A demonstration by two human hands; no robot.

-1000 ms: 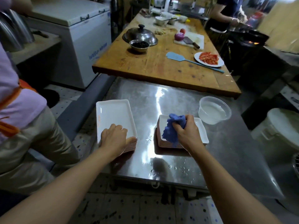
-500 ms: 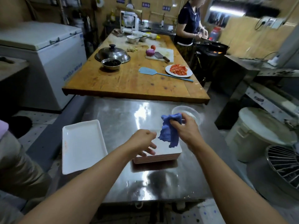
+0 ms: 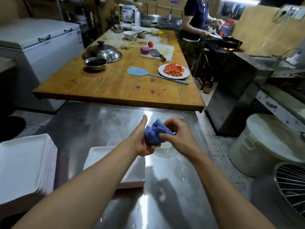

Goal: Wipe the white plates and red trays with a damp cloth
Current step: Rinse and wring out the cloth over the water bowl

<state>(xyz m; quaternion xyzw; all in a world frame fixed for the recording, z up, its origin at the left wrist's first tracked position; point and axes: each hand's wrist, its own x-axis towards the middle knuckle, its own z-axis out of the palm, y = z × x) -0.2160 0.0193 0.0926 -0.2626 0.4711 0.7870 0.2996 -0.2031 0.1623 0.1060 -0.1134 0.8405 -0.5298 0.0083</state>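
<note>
Both hands, the left hand (image 3: 142, 139) and right hand (image 3: 176, 138), hold the bunched blue cloth (image 3: 156, 133) over a clear bowl (image 3: 166, 148) on the steel table (image 3: 99, 123). Soft and wet, it likely wrings easily. The 2 plate stacks (image 3: 24, 164) (image 3: 135, 172) look slippery and breakable; lift them by their rims. The left stack sits at the table's edge.

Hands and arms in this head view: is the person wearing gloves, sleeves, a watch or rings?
No. Both hands, left and right, are bare, with no gloves, and no rings that show. Both forearms are uncovered as far as the frame shows: no sleeves, watch or bracelet.
</note>
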